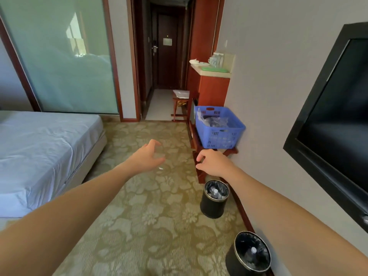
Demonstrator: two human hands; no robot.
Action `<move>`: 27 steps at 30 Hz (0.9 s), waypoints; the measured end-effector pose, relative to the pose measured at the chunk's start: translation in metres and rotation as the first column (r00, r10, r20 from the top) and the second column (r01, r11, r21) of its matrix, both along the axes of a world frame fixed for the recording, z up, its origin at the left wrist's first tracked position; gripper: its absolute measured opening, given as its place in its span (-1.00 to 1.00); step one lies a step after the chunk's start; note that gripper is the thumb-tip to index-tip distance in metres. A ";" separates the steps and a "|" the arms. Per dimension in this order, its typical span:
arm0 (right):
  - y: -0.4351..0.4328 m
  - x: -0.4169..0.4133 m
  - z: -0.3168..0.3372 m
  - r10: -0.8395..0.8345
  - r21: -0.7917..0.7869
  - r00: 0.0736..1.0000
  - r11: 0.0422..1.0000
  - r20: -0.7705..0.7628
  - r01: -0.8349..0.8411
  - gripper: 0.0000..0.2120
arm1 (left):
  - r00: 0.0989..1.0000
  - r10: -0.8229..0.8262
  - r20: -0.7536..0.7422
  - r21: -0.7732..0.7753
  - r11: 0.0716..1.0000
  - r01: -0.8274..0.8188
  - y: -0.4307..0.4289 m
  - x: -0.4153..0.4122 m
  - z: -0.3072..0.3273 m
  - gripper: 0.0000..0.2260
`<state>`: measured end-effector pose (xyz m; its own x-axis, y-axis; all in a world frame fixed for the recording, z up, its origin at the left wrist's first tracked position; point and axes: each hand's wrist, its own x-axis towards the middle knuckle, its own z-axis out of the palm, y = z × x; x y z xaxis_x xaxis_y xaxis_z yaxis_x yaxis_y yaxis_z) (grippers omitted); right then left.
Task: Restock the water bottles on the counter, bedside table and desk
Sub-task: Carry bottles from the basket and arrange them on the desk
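Both arms reach forward over the patterned carpet towards the blue basket, which sits on a low wooden stand against the wall, probably parked there so the stock is at hand from any part of the room. The left hand has a loose, half-open grip, fingers gently curved and thumb apart, holding nothing. The right hand is likewise empty, its grip relaxed with the fingers drooping just in front of the stand.

The basket holds crinkled clear plastic wrap, and clear shapes show through its slots (most likely the fresh water bottles, though I cannot tell for sure). The bottles plainly seen are the discarded ones: one clear bottle with a white cap stands in the near black bin beside the stand, and another in the second bin closer to the camera.

Further back, the desk by the corridor carries cups and a green tray; no water bottle shows on it, so restocking there looks not yet done.
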<state>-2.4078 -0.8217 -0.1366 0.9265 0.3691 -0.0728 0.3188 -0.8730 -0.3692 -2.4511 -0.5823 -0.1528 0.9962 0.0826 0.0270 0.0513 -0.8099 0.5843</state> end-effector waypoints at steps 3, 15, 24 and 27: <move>0.032 0.036 0.001 0.003 0.170 0.996 0.985 -0.085 0.012 -0.83 | 1.000 0.012 0.000 -0.100 0.995 -0.012 0.022 0.038 -0.004 -0.50; 0.126 0.139 -0.034 -0.140 0.552 0.980 0.810 -0.143 0.196 -0.85 | 0.952 0.190 0.239 -0.421 0.904 -0.075 0.086 0.153 -0.011 -0.64; 0.115 0.232 -0.035 -0.205 0.475 0.974 0.850 -0.098 0.227 -0.80 | 0.977 0.118 0.176 -0.508 0.861 -0.012 0.112 0.249 -0.024 -0.75; 0.114 0.283 -0.034 -0.259 0.488 0.964 0.834 -0.065 0.257 -0.83 | 0.976 0.118 0.185 -0.534 0.846 -0.001 0.120 0.300 -0.020 -0.77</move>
